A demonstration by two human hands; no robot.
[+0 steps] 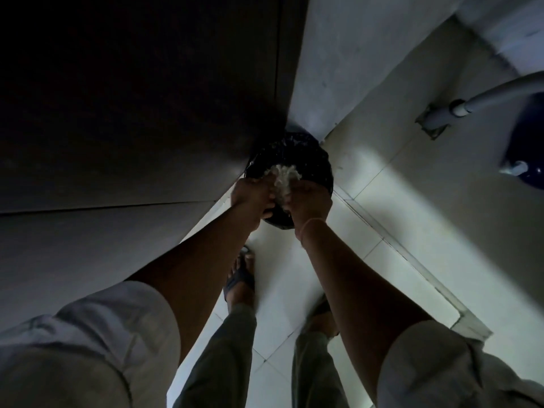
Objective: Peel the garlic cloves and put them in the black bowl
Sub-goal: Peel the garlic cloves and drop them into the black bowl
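Observation:
Both my hands reach down side by side over a round black container [315, 160] that stands on the floor in a corner. Between them they hold a pale, flaky clump of garlic peels [284, 178]. My left hand [253, 200] grips the clump from the left and my right hand [309, 203] from the right, with the fingers of both curled in around it. The clump hangs just above the container's opening. The container's inside looks shiny and dark, and my hands hide its near rim. No peeled cloves show.
A dark panel [132, 113] fills the left side and meets a pale wall [353, 54] at the corner. The floor is of white tiles [294, 275]. My sandalled foot [240, 278] stands below my arms. A grey pipe [485, 98] and a dark blue vessel [527, 142] are at the right.

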